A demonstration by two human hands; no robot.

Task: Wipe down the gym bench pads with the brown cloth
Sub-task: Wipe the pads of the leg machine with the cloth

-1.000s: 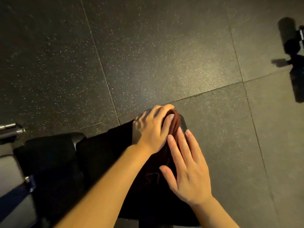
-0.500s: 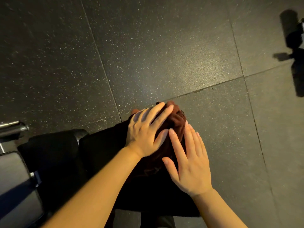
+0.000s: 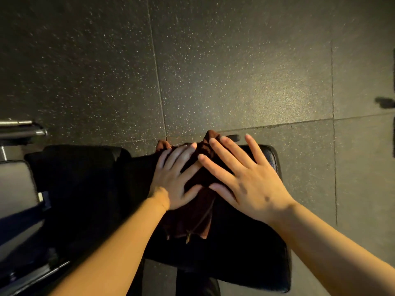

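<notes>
You're mid-wipe: your left hand and right hand press flat, fingers straight, on the brown cloth at the seat pad's far edge; the other pad looks still to do.

Two bare hands laid flat, side by side, fingers pointing away.

The left hand lies palm down with its fingers straight and slightly spread, thumb out toward the right hand. The right hand's fingers fan wider, its index fingertip by the left's fingers. Both bare forearms reach in from below.
</notes>
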